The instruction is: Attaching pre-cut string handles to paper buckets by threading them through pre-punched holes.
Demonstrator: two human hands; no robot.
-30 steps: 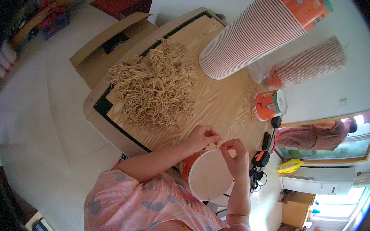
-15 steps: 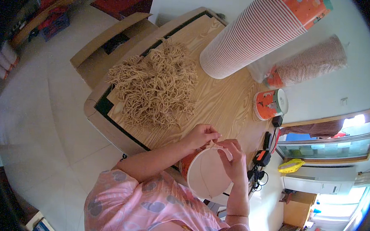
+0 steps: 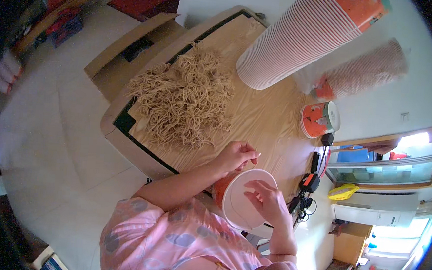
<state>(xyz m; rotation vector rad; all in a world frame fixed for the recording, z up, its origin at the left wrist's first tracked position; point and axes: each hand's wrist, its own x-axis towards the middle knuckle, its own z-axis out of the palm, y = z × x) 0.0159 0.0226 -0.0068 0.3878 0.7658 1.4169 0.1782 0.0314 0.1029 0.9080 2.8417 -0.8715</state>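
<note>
A paper tub (image 3: 238, 211) with a white inside and an orange-red printed outside is tilted in front of my body at the table's near edge. A thin line runs down its inner wall; I cannot tell whether it is a seam or a cord. My left hand (image 3: 238, 157) is just beyond the rim, its fingers curled together; anything in them is hidden. Over the tub's mouth is my right hand (image 3: 270, 201), thumb and fingers apart with nothing visible between them. A loose heap of tan paper-like cords (image 3: 186, 103) lies on the wood-grain table (image 3: 269, 121), beyond my left hand.
A tall stack of nested tubs (image 3: 301, 41) leans across the back. Behind it is a plastic-wrapped stack (image 3: 365, 72); a short stack (image 3: 318, 120) sits at the right edge, near black adapters and cables (image 3: 308, 184). An open cardboard box (image 3: 127, 55) stands beyond the table's left side.
Both hands were together at the tub's far rim and have separated. My left hand has drawn slightly away from the rim; my right hand has come down over the tub's mouth, its fingers opening.
</note>
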